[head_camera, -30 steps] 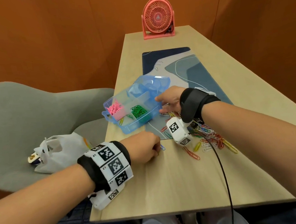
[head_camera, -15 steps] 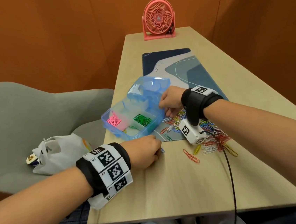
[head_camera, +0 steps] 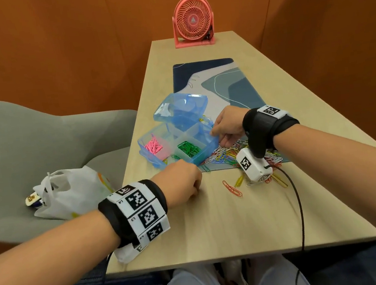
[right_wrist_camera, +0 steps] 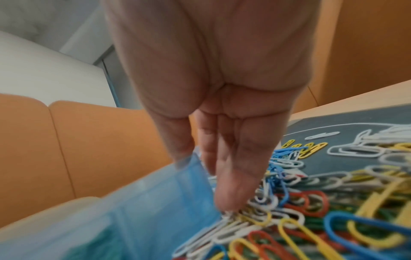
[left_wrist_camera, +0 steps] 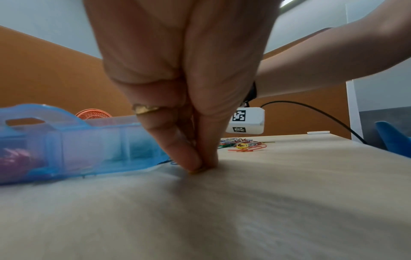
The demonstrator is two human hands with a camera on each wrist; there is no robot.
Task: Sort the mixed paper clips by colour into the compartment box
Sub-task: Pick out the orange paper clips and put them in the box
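Note:
The clear blue compartment box (head_camera: 206, 150) stands lid-up on the table's left side, with pink clips (head_camera: 153, 146) in one compartment and green clips (head_camera: 188, 148) in the one beside it. My right hand (head_camera: 217, 137) grips the box's right wall (right_wrist_camera: 144, 211), thumb inside and fingers outside, just above the mixed clip pile (head_camera: 230, 154) (right_wrist_camera: 311, 202). In front of the box (left_wrist_camera: 89, 146), my left hand (head_camera: 198, 183) is curled. Its thumb and fingertip (left_wrist_camera: 201, 167) pinch down on the tabletop at a blue clip (left_wrist_camera: 173, 162).
A pink fan (head_camera: 193, 21) stands at the table's far end behind a blue patterned desk mat (head_camera: 222, 80). Loose orange and yellow clips (head_camera: 232, 187) lie near the right wrist camera's cable (head_camera: 297, 200). Left of the table, a grey chair (head_camera: 32, 147) holds a white plastic bag (head_camera: 71, 191).
My right hand has turned the box and drawn it nearer, up against the clip pile. The left hand has stayed pinched at the same spot on the table.

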